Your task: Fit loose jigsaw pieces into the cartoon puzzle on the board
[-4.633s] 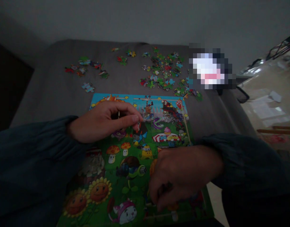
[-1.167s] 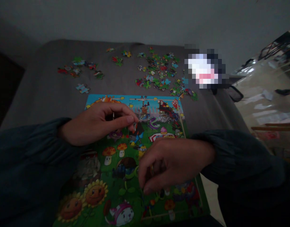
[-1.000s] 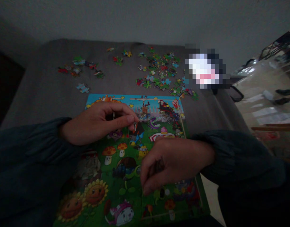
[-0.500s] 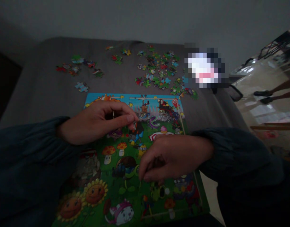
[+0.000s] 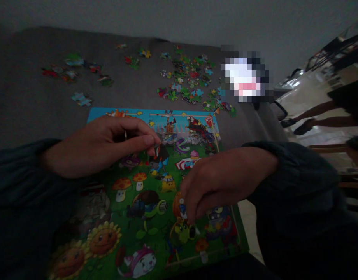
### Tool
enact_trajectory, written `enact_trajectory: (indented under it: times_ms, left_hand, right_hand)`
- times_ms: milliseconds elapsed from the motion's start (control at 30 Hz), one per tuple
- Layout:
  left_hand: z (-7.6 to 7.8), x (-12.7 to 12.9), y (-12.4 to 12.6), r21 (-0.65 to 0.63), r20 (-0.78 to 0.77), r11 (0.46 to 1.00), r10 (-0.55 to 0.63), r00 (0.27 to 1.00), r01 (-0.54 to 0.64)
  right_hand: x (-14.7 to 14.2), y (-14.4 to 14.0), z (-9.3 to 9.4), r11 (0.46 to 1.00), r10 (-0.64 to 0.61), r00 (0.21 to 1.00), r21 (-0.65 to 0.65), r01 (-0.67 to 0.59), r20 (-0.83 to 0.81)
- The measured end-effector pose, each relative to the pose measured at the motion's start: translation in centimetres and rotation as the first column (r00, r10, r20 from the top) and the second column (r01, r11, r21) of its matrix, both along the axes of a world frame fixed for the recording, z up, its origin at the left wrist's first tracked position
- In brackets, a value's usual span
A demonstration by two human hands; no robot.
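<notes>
A colourful jigsaw board (image 5: 163, 237) with cartoon plants and zombies lies in front of me. My left hand (image 5: 109, 144) is over its upper left part, thumb and forefinger pinched together. Whatever is between those fingertips is too dark and small to make out. Lower on the right side, my right hand (image 5: 225, 186) bends down with its fingers curled together. Its fingertips are at the green peashooter picture (image 5: 180, 232), just right of an orange pumpkin figure (image 5: 177, 204). The hand itself hides whether a piece is under them.
Loose jigsaw pieces (image 5: 193, 79) are heaped beyond the board, with a smaller group (image 5: 75, 70) at the left. They lie on a grey cloth (image 5: 132, 85). A blurred-out bright object (image 5: 244, 76) stands at the back right. A person's legs (image 5: 316, 112) show at far right.
My right hand has shifted right across the board, uncovering the pumpkin figure. My left hand keeps its pinch in about the same place. The whole view has swung slightly.
</notes>
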State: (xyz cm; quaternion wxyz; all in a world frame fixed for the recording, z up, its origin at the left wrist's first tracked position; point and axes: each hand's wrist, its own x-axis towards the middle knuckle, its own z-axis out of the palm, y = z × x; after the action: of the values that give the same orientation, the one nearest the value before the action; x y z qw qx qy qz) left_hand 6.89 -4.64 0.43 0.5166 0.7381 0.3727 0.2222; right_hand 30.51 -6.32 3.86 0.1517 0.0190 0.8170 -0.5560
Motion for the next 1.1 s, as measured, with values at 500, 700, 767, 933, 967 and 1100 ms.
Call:
enact_trajectory:
  times_ms: [500, 700, 767, 933, 967, 1100]
  left_hand:
    - [-0.9, -0.3, 0.4, 0.049, -0.005, 0.999, 0.007, 1.000, -0.007]
    - [-1.0, -0.4, 0.5, 0.090, -0.023, 0.996, -0.011, 1.000, 0.013]
    - [-1.0, -0.4, 0.5, 0.095, -0.026, 0.995, -0.007, 1.000, 0.009]
    - [-1.2, -0.4, 0.6, 0.096, -0.034, 0.995, -0.003, 0.999, 0.006]
    - [-1.2, -0.5, 0.6, 0.098, -0.034, 0.995, -0.001, 0.999, 0.004]
    - [-1.0, -0.4, 0.5, 0.097, -0.020, 0.995, 0.006, 1.000, -0.004]
  right_hand:
    - [-1.2, -3.5, -1.6, 0.927, 0.164, 0.977, 0.362, -0.104, -0.140]
    - [-1.2, -3.4, -2.1, 0.927, 0.173, 0.965, 0.365, -0.092, -0.197]
    - [-1.3, -3.3, -1.8, 0.927, 0.159, 0.975, 0.363, -0.094, -0.155]
    - [-1.4, -3.5, -1.8, 0.930, 0.097, 0.988, 0.364, -0.048, -0.119]
    - [-1.4, -3.5, -2.0, 0.941, 0.105, 0.985, 0.335, -0.055, -0.135]
    - [-1.8, -3.3, -3.1, 0.968, 0.210, 0.955, 0.185, -0.172, -0.208]
